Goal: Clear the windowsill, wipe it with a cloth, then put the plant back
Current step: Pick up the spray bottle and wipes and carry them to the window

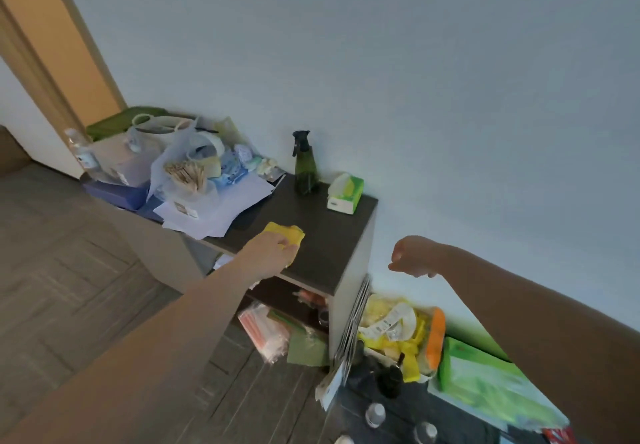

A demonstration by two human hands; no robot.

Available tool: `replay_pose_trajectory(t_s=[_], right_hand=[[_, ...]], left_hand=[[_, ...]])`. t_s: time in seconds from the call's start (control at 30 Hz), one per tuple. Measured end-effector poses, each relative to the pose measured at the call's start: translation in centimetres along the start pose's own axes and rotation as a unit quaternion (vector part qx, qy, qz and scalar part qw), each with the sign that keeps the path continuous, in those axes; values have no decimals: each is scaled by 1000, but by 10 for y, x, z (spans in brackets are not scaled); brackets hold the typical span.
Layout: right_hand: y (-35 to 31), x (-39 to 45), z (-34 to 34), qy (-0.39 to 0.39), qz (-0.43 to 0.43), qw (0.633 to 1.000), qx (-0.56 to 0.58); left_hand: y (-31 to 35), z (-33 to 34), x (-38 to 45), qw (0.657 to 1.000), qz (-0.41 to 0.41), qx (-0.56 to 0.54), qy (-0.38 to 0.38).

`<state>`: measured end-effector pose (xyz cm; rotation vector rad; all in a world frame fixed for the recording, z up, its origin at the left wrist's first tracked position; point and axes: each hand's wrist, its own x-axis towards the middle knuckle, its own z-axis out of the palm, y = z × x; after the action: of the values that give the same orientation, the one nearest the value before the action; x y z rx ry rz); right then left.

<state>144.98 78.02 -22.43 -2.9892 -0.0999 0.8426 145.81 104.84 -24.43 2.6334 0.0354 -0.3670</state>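
Observation:
A yellow cloth (287, 231) lies on the dark top of a low cabinet (332, 253). My left hand (270, 253) rests on the near edge of the cloth, with its fingers closed on it. My right hand (414, 257) hangs in the air to the right of the cabinet, loosely curled and holding nothing. A dark green spray bottle (304, 166) stands upright at the back of the cabinet top, against the wall. No windowsill or plant is in view.
A green tissue pack (345, 193) lies right of the bottle. Papers, bags and boxes (194, 173) pile up on the left of the cabinet top. Bags and bottles (408, 339) crowd the floor to the right. A wooden door frame (52, 45) stands far left.

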Motion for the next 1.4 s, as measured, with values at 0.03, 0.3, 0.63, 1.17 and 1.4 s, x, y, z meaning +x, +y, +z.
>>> replay_pose_trajectory(t_s=[0.03,0.3,0.63,1.17,1.4], right_hand=[[-5,20,-5,-2,-2,1000,11],[-44,190,-49,38,-29,998,52],[-26,287,-83,38,66,992,100],[-47,383,-59,10,243,959,146],[-45,406,-38,33,275,949,148]], left_hand=[[-6,-6,17,1000,-6,3,-1],[-32,-33,157,1000,-27,3,2],[-36,-38,304,999,2,8,-47],[-61,-33,459,985,136,-55,-93],[-65,-20,496,980,146,-88,-104]])
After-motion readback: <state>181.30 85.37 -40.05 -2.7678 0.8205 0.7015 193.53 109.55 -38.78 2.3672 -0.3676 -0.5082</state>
